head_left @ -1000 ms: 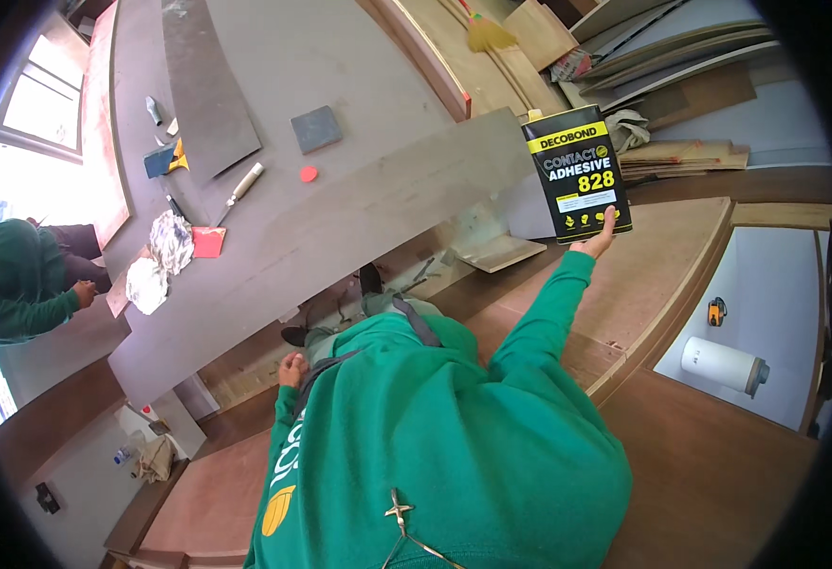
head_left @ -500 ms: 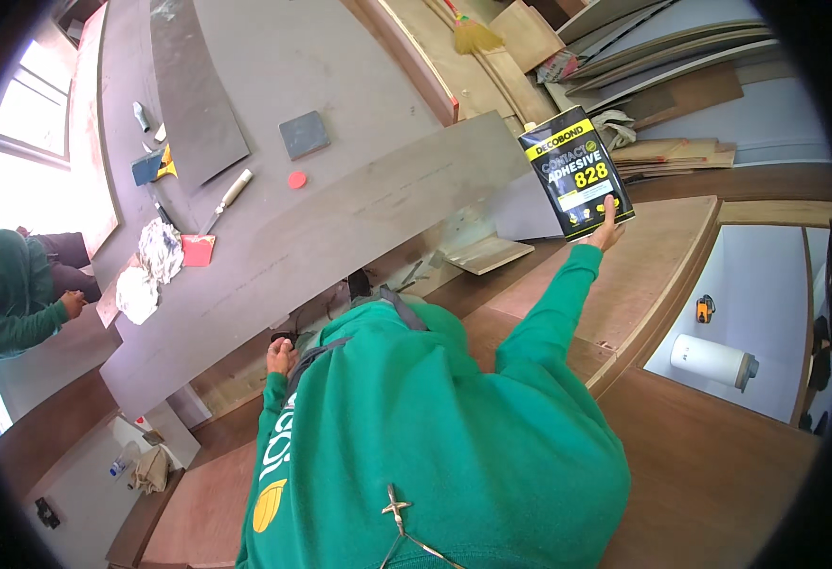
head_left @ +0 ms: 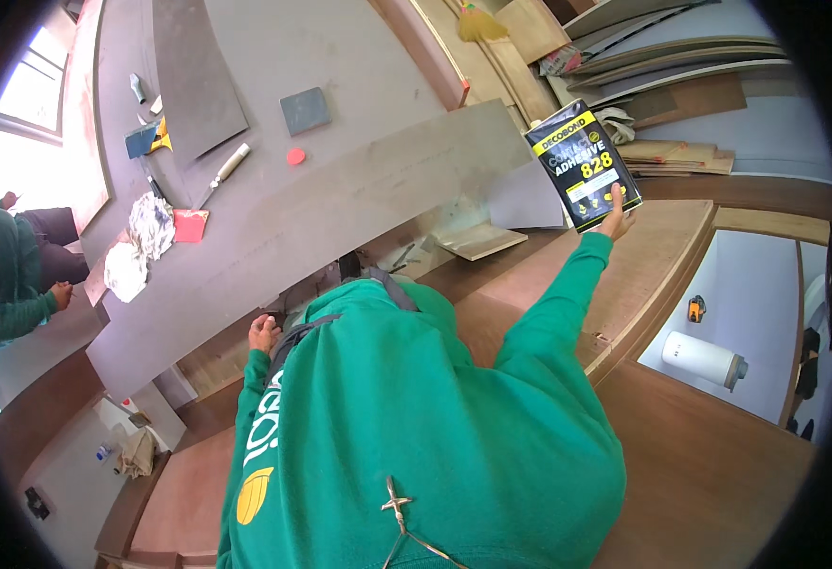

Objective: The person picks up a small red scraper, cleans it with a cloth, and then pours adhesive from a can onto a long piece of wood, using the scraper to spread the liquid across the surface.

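At the right, my right hand (head_left: 617,218) holds up a flat rectangular glue can (head_left: 585,163), black with a yellow band. The fingers are behind the can and the thumb lies on its front near the lower edge. A pale cap (head_left: 535,123) sits at its upper left corner. My left hand (head_left: 264,335) is beside my waist at the board's near edge, its fingers curled together. Something small and pale may be between the fingertips, too small to name.
On the grey board (head_left: 340,194) lie a putty knife (head_left: 223,175), a red disc (head_left: 295,156), a dark square block (head_left: 304,111), a red scraper (head_left: 190,226) and crumpled white rags (head_left: 141,251). Another person (head_left: 8,275) sits at the left. Stacked sheets (head_left: 681,71) lie at the far right.
The glue can has shifted slightly right and tilted a little more. My left hand has moved left and slightly up. The other person's hands have moved apart.
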Motion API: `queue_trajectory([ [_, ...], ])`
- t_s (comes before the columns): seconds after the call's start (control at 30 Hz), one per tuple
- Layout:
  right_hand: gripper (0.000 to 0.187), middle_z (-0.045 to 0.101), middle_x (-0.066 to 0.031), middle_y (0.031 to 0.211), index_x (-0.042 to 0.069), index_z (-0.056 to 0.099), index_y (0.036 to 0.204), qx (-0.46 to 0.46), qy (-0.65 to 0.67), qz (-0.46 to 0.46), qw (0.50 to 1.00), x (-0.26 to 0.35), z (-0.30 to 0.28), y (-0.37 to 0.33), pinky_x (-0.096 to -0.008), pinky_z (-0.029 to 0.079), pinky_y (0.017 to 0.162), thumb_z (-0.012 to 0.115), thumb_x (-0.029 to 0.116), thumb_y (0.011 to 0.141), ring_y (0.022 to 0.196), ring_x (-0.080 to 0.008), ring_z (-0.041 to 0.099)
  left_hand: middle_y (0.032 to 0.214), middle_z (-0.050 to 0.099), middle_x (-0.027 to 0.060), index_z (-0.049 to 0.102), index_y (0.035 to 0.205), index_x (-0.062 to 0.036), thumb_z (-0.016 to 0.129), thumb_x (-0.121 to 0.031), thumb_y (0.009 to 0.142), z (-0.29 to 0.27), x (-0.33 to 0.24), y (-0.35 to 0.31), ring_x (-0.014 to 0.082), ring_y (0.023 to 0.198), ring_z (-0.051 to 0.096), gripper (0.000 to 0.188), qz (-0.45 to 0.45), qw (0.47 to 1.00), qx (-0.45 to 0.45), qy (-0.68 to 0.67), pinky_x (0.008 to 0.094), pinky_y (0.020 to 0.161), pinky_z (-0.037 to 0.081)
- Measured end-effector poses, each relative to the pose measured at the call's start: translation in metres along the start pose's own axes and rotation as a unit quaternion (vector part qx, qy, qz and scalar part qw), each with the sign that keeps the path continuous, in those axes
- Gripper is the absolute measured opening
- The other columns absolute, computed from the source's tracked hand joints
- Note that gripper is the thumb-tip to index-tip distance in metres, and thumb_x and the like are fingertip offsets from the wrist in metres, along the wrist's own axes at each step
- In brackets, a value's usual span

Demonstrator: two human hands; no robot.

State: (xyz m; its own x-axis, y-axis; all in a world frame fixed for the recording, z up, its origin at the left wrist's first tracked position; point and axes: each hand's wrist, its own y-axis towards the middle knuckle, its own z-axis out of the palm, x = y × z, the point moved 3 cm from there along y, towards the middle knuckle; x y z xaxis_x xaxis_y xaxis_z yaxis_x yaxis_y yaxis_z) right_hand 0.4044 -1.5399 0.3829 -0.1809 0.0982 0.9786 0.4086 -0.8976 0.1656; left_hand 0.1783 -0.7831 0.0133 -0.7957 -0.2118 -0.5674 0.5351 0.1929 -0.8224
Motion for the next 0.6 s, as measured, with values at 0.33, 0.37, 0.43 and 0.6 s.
queue_trajectory([
  [0.33,0.071,0.06,-0.021,0.115,-0.006,0.046,0.129,-0.018,-0.029,0.003,0.999,0.014,0.01,-0.003,-0.0402,0.06,0.072,0.083,0.009,0.07,0.088,-0.0286,0.066,0.111,0.062,0.0093,0.05,0.13,-0.0053,0.066,-0.032,0.09,0.003,0.007,0.002,0.0204,0.087,0.066,0.05,0.002,1.0,0.003,0.001,0.0276,0.056,0.046],
  [0.37,0.071,0.061,-0.021,0.115,-0.006,0.046,0.129,0.007,-0.02,0.0,1.0,0.005,0.003,0.009,-0.0401,0.06,0.072,0.083,0.008,0.07,0.087,-0.0286,0.067,0.111,0.062,0.0095,0.05,0.129,-0.005,0.066,-0.032,0.09,0.005,0.007,0.001,0.0205,0.086,0.066,0.05,0.003,1.0,0.005,0.013,0.0276,0.056,0.046],
  [0.43,0.071,0.061,-0.0207,0.115,-0.006,0.047,0.129,0.005,-0.016,0.002,1.0,0.006,0.009,0.004,-0.0401,0.06,0.072,0.083,0.008,0.07,0.087,-0.0284,0.067,0.11,0.062,0.0096,0.05,0.129,-0.0047,0.066,-0.032,0.09,0.005,0.01,0.001,0.0206,0.086,0.066,0.05,0.003,1.0,0.003,0.025,0.0275,0.056,0.046],
  [0.6,0.073,0.061,-0.0202,0.114,-0.005,0.046,0.13,-0.031,-0.021,0.003,0.999,0.014,0.016,-0.001,-0.04,0.06,0.071,0.084,0.007,0.068,0.086,-0.0283,0.067,0.11,0.062,0.0094,0.049,0.131,-0.0044,0.065,-0.033,0.09,0.005,0.02,0.006,0.02,0.085,0.066,0.052,0.006,1.0,0.01,0.021,0.0275,0.056,0.047],
])
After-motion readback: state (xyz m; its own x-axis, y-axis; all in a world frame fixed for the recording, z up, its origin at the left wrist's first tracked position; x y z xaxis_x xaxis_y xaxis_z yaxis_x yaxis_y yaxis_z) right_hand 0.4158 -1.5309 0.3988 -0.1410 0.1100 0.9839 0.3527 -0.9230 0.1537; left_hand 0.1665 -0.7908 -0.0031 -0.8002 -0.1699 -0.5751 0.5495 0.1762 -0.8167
